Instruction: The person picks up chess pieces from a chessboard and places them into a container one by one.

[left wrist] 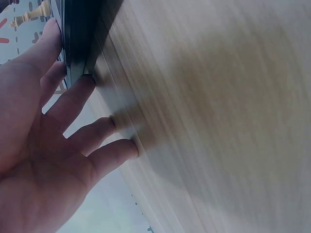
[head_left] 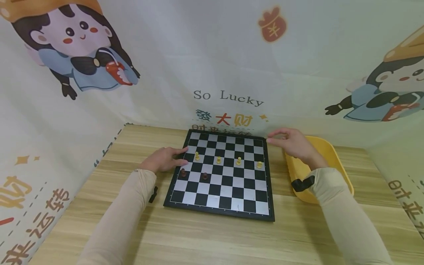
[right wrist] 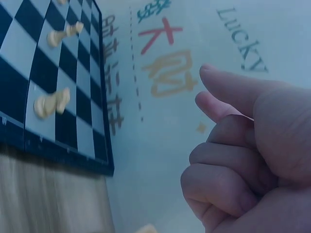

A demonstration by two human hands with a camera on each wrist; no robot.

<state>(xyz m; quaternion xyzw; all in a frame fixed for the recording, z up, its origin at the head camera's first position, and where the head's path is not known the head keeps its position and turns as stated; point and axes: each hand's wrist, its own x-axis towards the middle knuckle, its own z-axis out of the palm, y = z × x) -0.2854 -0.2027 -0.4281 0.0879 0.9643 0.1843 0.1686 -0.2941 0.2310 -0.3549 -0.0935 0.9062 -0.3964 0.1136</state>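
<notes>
A black-and-white chessboard (head_left: 221,191) lies on the table, bearing several pale yellow chess pieces (head_left: 239,161) in a row and two dark red ones (head_left: 205,176) nearer the front left. Along the board's left edge, my left hand (head_left: 164,159) rests with spread fingers; the left wrist view shows its thumb (left wrist: 50,36) touching the board's rim. Past the far right corner hovers my right hand (head_left: 294,144), thumb and index finger extended, the other fingers (right wrist: 218,187) curled in. Nothing shows between thumb and index; the palm is hidden. The nearest pale piece (right wrist: 51,103) stands by the board's right edge.
A yellow plastic tray (head_left: 336,169) stands right of the board, partly under my right wrist; its contents are mostly hidden. A printed cloth (head_left: 212,59) hangs right behind the wooden table (head_left: 198,239). In the right wrist view, a pale object (right wrist: 146,228) is cut off at the bottom.
</notes>
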